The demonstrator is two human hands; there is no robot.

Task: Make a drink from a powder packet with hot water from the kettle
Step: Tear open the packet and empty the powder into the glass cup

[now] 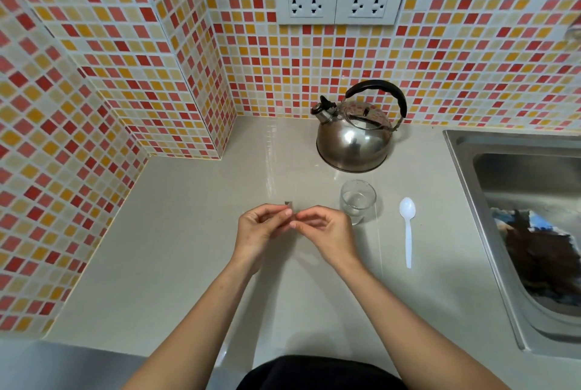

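Nearest the camera, two bare forearms reach forward over the pale desk [176, 232]. The left hand [261, 229] and right hand [327, 230] meet above the middle of the desk, fingers curled inward, thumbs and fingertips pinched together on something small; only a tiny grey corner of it [288, 202] pokes up above the left fingers, too small to say for sure that it is the powder packet. Just beyond the right hand stands a clear glass [357, 201], upright, looking empty. To its right lies a white plastic spoon [407, 226], bowl away from the person, apart from the glass. Farther back sits the steel kettle [355, 141] with its black handle up, near the tiled wall. A steel sink [465, 150] lies at the right edge
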